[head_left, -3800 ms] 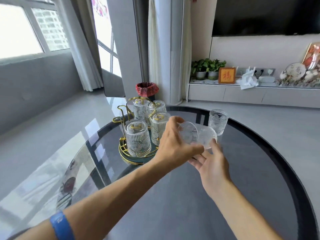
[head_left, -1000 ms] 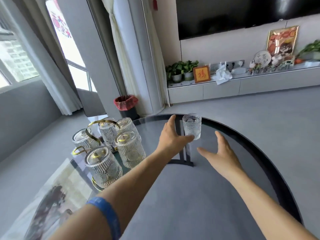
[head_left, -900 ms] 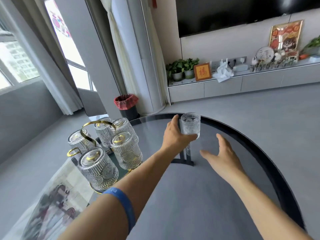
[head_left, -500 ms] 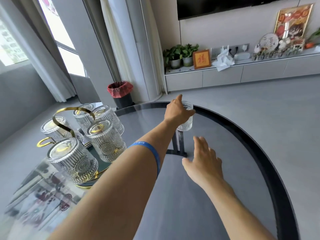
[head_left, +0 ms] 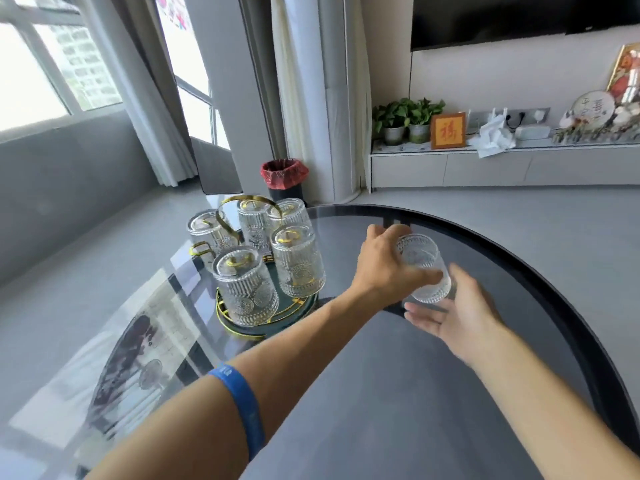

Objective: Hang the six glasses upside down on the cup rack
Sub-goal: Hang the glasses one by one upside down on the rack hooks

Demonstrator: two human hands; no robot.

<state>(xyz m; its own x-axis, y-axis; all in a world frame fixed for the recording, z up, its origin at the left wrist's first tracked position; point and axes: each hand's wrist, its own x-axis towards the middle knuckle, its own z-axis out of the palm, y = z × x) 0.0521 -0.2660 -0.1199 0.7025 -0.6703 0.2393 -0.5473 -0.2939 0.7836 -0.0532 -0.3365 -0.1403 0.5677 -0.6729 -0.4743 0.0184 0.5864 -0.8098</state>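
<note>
A gold cup rack [head_left: 242,202] with a dark round base stands on the left of the glass table [head_left: 398,393]. Several ribbed clear glasses [head_left: 298,261] hang upside down on it, and one bare gold prong [head_left: 200,248] sticks out at its left. My left hand [head_left: 384,268] grips one more ribbed glass [head_left: 424,268], lifted off the table and turned base up, to the right of the rack. My right hand [head_left: 457,313] is open just below and right of that glass, fingers at its rim.
The round table's dark rim [head_left: 554,282] curves along the right. On the floor behind the rack stands a bin with a red liner [head_left: 284,174]. A low white cabinet [head_left: 485,168] with plants and ornaments lines the far wall.
My left hand took the glass from the far side of the table, lifted it and turned it base up. It has come nearer to the rack. My right hand rose to meet it.
</note>
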